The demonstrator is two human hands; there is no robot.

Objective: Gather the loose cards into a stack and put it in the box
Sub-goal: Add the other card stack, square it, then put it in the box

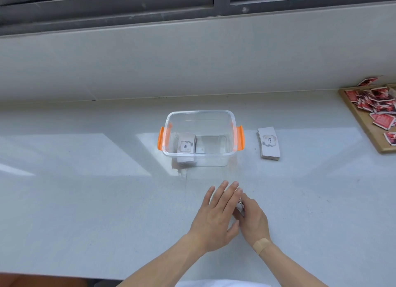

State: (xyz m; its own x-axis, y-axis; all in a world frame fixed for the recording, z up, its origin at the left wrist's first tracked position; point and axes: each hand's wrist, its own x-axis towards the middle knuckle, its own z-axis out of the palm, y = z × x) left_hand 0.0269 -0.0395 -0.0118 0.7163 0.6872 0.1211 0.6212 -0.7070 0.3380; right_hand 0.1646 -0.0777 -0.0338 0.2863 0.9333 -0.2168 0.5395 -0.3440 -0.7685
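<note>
A clear plastic box (227, 117) with orange side latches stands in the middle of the white counter. One white card stack (186, 145) printed "love" lies inside it at the left. A second stack of the same cards (269, 143) rests on the counter just right of the box. In front of the box, my right hand (254, 219) grips a small stack of cards (240, 205) on edge. My left hand (216, 213) lies flat against that stack with fingers spread, hiding most of it.
A wooden tray (364, 123) at the far right holds several loose red-backed cards (379, 106). A low white wall and a dark window frame run behind the counter. The counter's front edge is close to my body.
</note>
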